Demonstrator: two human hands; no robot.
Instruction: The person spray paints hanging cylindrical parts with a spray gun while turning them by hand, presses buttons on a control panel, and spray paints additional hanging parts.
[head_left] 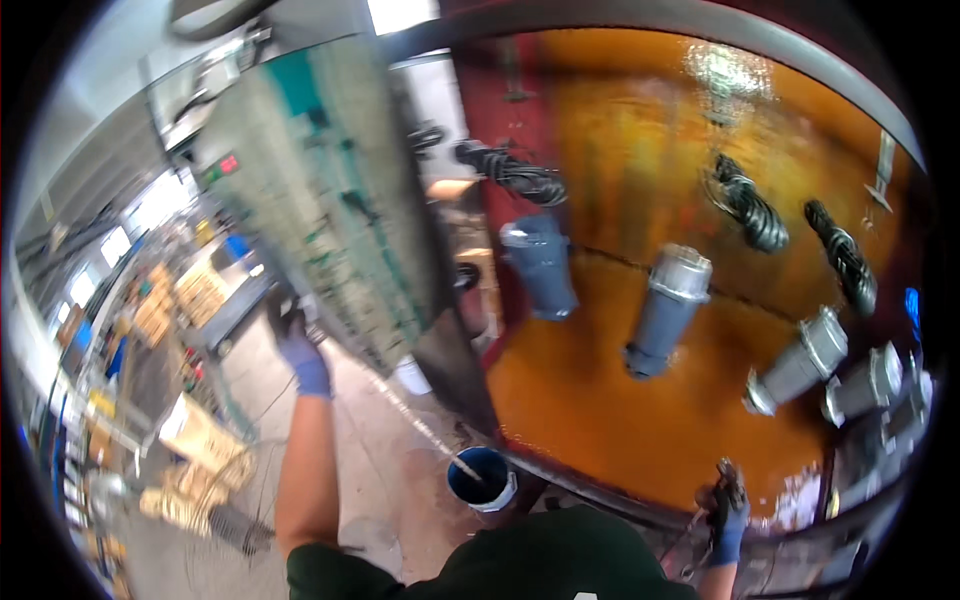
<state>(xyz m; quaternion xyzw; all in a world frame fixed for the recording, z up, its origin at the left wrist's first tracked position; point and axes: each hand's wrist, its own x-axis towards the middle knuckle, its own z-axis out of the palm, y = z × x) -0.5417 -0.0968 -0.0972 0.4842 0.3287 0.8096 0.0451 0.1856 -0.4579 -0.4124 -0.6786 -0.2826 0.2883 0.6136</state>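
My left hand, in a blue glove with dark-stained fingers, reaches out at the left beside a green-smeared grey panel. A whitish, paint-crusted tube slants from next to this hand down into a bucket with a dark blue inside. Motion smears the left fingers, so their grip is unclear. At the lower right, my gloved right hand is closed around a dark, stained spray gun. Beyond it hang a blue-grey cylindrical pump, another pump with a silvery top and a greyish one.
An orange-coated booth with a dark front rim opens at the right. Coiled black cables hang above the pumps. More metal pumps crowd the far right. Cartons, a wire coil and a grey cart stand at the left.
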